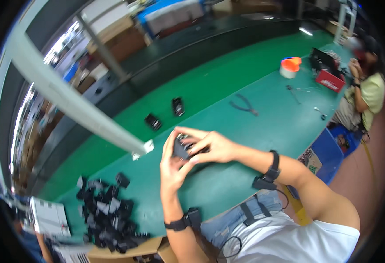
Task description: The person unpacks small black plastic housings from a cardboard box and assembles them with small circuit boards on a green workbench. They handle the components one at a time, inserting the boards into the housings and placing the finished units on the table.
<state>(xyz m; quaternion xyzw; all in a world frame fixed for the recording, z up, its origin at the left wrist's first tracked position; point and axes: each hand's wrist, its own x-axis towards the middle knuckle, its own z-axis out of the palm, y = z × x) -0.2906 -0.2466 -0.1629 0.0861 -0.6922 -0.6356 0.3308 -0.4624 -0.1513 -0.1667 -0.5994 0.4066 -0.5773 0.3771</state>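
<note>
Between both hands, above the green workbench, is a small black plastic part; the fingers hide much of it. My left hand grips it from the left, with the fingers curled round its far side. My right hand closes on it from the right, its thumb meeting the left hand's. Beyond my hands, two similar black parts lie apart on the bright green strip. Nearer to my left forearm, a heap of loose black parts covers the bench.
A slanted grey post meets the bench left of my hands. Pliers lie to the right, with a white tub and a red box farther off. A co-worker sits at far right. An open cardboard box stands near left.
</note>
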